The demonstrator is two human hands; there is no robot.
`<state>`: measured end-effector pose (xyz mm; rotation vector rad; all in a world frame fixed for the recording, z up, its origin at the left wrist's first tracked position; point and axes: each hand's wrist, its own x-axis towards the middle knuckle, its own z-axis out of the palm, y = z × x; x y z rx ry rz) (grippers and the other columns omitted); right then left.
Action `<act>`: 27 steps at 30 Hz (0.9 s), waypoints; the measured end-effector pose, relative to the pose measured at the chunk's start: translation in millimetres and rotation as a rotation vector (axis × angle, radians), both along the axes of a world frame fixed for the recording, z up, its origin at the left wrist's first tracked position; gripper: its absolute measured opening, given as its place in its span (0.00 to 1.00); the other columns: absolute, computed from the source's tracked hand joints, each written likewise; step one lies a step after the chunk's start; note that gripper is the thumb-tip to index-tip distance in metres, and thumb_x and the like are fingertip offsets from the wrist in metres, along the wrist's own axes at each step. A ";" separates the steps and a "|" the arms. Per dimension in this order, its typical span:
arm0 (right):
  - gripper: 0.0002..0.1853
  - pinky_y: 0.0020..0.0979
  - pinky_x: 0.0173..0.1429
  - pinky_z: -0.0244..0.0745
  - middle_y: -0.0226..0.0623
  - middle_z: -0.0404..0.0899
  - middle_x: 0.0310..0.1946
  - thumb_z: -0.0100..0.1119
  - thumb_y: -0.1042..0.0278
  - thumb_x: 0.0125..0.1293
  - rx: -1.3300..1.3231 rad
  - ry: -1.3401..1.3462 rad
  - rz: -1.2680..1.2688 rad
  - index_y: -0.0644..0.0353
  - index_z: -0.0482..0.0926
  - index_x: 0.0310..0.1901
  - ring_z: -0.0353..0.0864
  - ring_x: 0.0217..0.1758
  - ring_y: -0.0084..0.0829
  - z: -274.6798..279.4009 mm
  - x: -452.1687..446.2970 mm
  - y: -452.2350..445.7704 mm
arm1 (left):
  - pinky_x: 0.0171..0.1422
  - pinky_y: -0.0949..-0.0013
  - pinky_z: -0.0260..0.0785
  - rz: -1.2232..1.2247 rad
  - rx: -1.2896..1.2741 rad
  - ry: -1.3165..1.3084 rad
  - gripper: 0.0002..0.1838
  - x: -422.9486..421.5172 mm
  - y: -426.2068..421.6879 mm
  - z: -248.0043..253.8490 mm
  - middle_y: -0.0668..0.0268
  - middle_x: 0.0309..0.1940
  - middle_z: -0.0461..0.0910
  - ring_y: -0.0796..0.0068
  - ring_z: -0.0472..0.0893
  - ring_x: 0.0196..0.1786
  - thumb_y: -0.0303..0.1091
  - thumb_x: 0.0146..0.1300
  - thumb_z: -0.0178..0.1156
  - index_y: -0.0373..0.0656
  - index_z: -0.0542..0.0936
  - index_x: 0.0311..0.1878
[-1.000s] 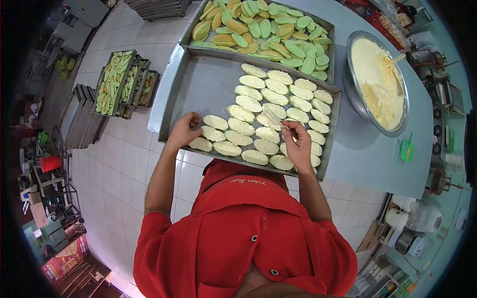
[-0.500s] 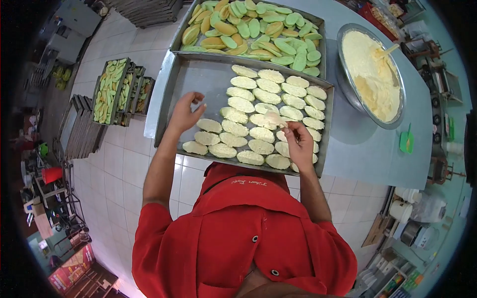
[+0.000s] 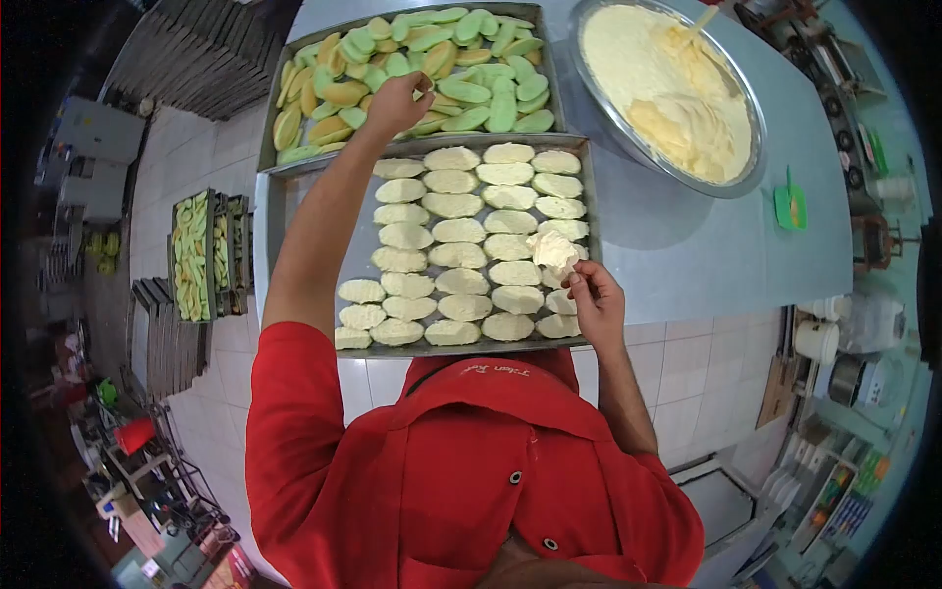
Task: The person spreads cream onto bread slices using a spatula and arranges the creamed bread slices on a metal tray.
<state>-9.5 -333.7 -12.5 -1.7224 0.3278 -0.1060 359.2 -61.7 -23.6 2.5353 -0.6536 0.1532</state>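
Note:
My left hand [image 3: 399, 104] reaches over the back tray [image 3: 265, 128], its fingers bent together among green and brown oval pieces [image 3: 464, 90]; whatever they may grip is too small to make out. My right hand [image 3: 598, 299] is closed on a small spreader [image 3: 566, 266] whose end carries a lump of pale cream [image 3: 553, 247]. That spreader is above the right side of the front tray [image 3: 586, 182]. Rows of oval pieces coated in pale cream [image 3: 457, 231] lie in this front tray, and my left forearm crosses its left part.
A large metal bowl [image 3: 754, 157] of cream stands at the back right. Near the table's right side is a small green container [image 3: 790, 207]. Stacked trays of green pieces [image 3: 192, 255] stand on the left, with dark stacked trays [image 3: 201, 54] farther back.
My left hand has moved from over the front tray to the pieces in the back tray. The spreader now shows a clear lump of cream. The camera view has shifted.

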 end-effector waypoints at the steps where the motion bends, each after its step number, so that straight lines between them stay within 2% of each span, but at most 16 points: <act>1: 0.10 0.23 0.42 0.74 0.32 0.82 0.32 0.55 0.70 0.71 0.019 0.013 -0.013 0.67 0.77 0.48 0.79 0.35 0.19 0.0 -2.5 -5.6 | 0.51 0.58 0.74 -0.016 0.002 0.006 0.15 8.1 -11.1 -3.3 0.61 0.42 0.84 0.57 0.82 0.44 0.37 0.59 0.66 0.43 0.81 0.48; 3: 0.10 0.23 0.42 0.74 0.32 0.82 0.32 0.55 0.71 0.71 0.031 0.013 -0.045 0.67 0.77 0.48 0.78 0.35 0.18 -1.7 -5.6 -16.5 | 0.49 0.55 0.74 -0.203 -0.039 -0.232 0.15 21.1 -32.2 -8.6 0.60 0.39 0.84 0.54 0.81 0.43 0.38 0.56 0.65 0.43 0.82 0.45; 4: 0.10 0.22 0.42 0.74 0.31 0.82 0.32 0.55 0.71 0.71 0.041 0.010 -0.061 0.67 0.78 0.48 0.77 0.34 0.17 -2.6 -7.8 -21.2 | 0.53 0.56 0.73 -0.187 0.034 -0.245 0.16 24.0 -42.0 -12.0 0.60 0.40 0.84 0.53 0.79 0.46 0.39 0.55 0.65 0.46 0.82 0.46; 8: 0.10 0.22 0.42 0.73 0.31 0.82 0.32 0.55 0.71 0.71 0.055 0.045 -0.095 0.67 0.77 0.48 0.77 0.35 0.17 1.6 -10.4 -36.2 | 0.57 0.54 0.70 -0.212 0.215 -0.152 0.16 27.8 -69.9 -13.5 0.63 0.46 0.83 0.57 0.75 0.54 0.39 0.54 0.66 0.51 0.83 0.47; 10: 0.10 0.22 0.42 0.73 0.30 0.81 0.32 0.55 0.71 0.71 0.044 0.025 -0.075 0.67 0.77 0.48 0.76 0.35 0.16 1.7 -9.7 -43.4 | 0.61 0.53 0.65 -0.194 0.463 -0.270 0.17 18.0 -80.7 -5.6 0.68 0.51 0.79 0.63 0.71 0.59 0.39 0.53 0.66 0.55 0.83 0.48; 11: 0.10 0.22 0.42 0.73 0.30 0.81 0.32 0.55 0.71 0.71 0.046 0.023 -0.073 0.67 0.77 0.48 0.76 0.35 0.16 2.5 -8.7 -45.3 | 0.61 0.53 0.65 -0.192 0.466 -0.271 0.17 14.7 -85.2 -0.2 0.68 0.51 0.79 0.63 0.71 0.59 0.39 0.53 0.66 0.55 0.83 0.48; 13: 0.10 0.22 0.43 0.73 0.30 0.81 0.33 0.55 0.71 0.71 0.054 -0.002 -0.073 0.68 0.77 0.48 0.76 0.36 0.17 4.5 -6.8 -48.5 | 0.62 0.52 0.60 -0.144 0.702 -0.065 0.17 5.1 -94.2 17.8 0.71 0.54 0.75 0.67 0.68 0.62 0.38 0.53 0.66 0.57 0.82 0.48; 14: 0.10 0.22 0.43 0.73 0.30 0.81 0.33 0.55 0.71 0.71 0.055 -0.007 -0.066 0.68 0.77 0.48 0.76 0.36 0.17 3.3 -7.2 -50.0 | 0.62 0.52 0.60 -0.136 0.704 -0.067 0.17 2.2 -94.2 17.7 0.71 0.54 0.75 0.67 0.68 0.62 0.38 0.53 0.66 0.57 0.82 0.48; 17: 0.10 0.22 0.44 0.73 0.31 0.81 0.33 0.55 0.70 0.71 0.075 -0.035 -0.044 0.68 0.77 0.48 0.76 0.36 0.17 1.8 -4.6 -54.1 | 0.60 0.53 0.60 -0.105 0.554 -0.217 0.16 1.0 -86.3 11.9 0.71 0.51 0.75 0.67 0.69 0.61 0.37 0.53 0.66 0.57 0.83 0.47; 19: 0.10 0.23 0.44 0.74 0.31 0.81 0.33 0.55 0.70 0.71 0.074 -0.039 -0.031 0.68 0.77 0.47 0.77 0.37 0.18 4.9 -3.8 -53.3 | 0.61 0.51 0.60 -0.196 0.384 -0.535 0.17 -4.2 -76.5 4.5 0.70 0.56 0.73 0.64 0.68 0.62 0.35 0.55 0.66 0.57 0.82 0.49; 20: 0.10 0.23 0.44 0.74 0.31 0.81 0.33 0.55 0.70 0.71 0.074 -0.046 -0.020 0.68 0.77 0.47 0.77 0.37 0.18 4.6 -3.9 -53.5 | 0.61 0.52 0.61 -0.166 0.395 -0.596 0.16 -8.6 -73.1 2.8 0.70 0.54 0.74 0.64 0.68 0.61 0.35 0.54 0.66 0.56 0.82 0.48; 21: 0.10 0.23 0.45 0.74 0.32 0.81 0.33 0.55 0.70 0.71 0.054 -0.039 -0.007 0.68 0.77 0.47 0.78 0.38 0.19 2.8 -4.0 -53.8 | 0.61 0.52 0.61 -0.153 0.398 -0.601 0.16 -13.7 -69.3 2.8 0.70 0.54 0.74 0.64 0.68 0.61 0.35 0.54 0.66 0.56 0.82 0.48; 23: 0.10 0.23 0.45 0.74 0.32 0.81 0.34 0.55 0.70 0.71 0.033 -0.038 0.016 0.69 0.77 0.47 0.78 0.38 0.19 1.1 -2.8 -51.0 | 0.61 0.53 0.61 -0.002 0.082 -0.542 0.17 -23.9 -60.7 2.7 0.72 0.52 0.76 0.63 0.68 0.62 0.34 0.53 0.67 0.54 0.82 0.48; 24: 0.10 0.24 0.45 0.74 0.33 0.81 0.34 0.55 0.70 0.71 0.038 -0.039 0.025 0.69 0.77 0.47 0.79 0.38 0.20 0.8 -2.3 -48.3 | 0.55 0.57 0.66 0.065 0.020 -0.615 0.15 -36.2 -57.2 16.3 0.68 0.49 0.77 0.63 0.74 0.55 0.32 0.57 0.66 0.50 0.80 0.48; 25: 0.10 0.24 0.45 0.74 0.33 0.81 0.34 0.55 0.70 0.71 0.042 -0.040 0.033 0.69 0.77 0.47 0.79 0.38 0.21 1.3 -1.7 -45.9 | 0.55 0.57 0.66 0.075 0.021 -0.619 0.15 -42.6 -52.9 17.0 0.68 0.49 0.77 0.63 0.74 0.55 0.32 0.57 0.66 0.50 0.80 0.48; 27: 0.10 0.24 0.44 0.74 0.33 0.81 0.35 0.55 0.70 0.71 0.064 -0.052 0.049 0.68 0.77 0.47 0.80 0.39 0.21 3.8 0.6 -36.6 | 0.44 0.60 0.72 0.213 -0.667 -0.242 0.13 -55.5 -42.2 17.6 0.62 0.41 0.81 0.64 0.80 0.43 0.31 0.60 0.63 0.42 0.76 0.47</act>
